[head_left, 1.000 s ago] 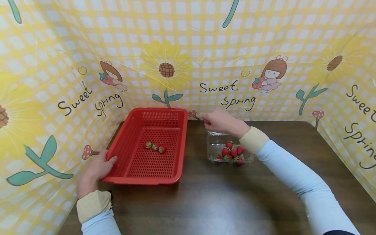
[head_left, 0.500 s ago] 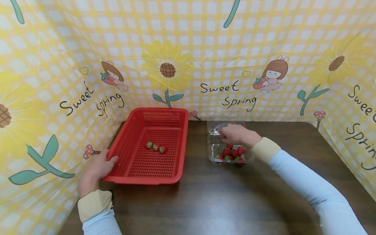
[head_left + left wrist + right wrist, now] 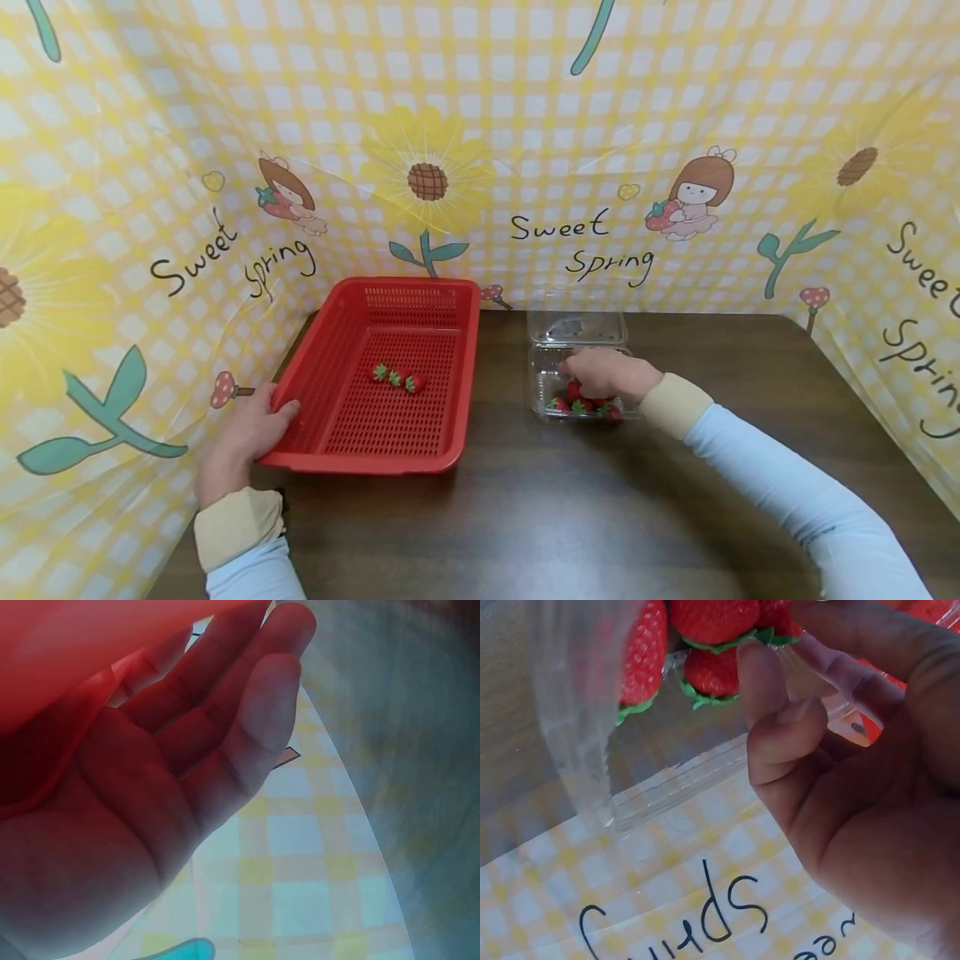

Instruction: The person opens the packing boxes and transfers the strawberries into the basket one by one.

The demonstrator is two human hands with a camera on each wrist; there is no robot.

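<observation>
Right hand [image 3: 606, 372] is lowering into clear box [image 3: 547, 382], bringing strawberries [image 3: 715, 619] within reach, pinch unclear; left hand [image 3: 249, 429] is gripping red basket [image 3: 360, 462].

Bright, even light in the head view, pale glare on the tabletop [image 3: 555, 529], red-tinted dimness over the left hand [image 3: 150, 772] (against washed-out cloth [image 3: 292, 832]), soft focus in the right wrist view

Fingers [image 3: 763, 684] reach strawberries [image 3: 714, 616] in a clear container [image 3: 577, 724].
</observation>
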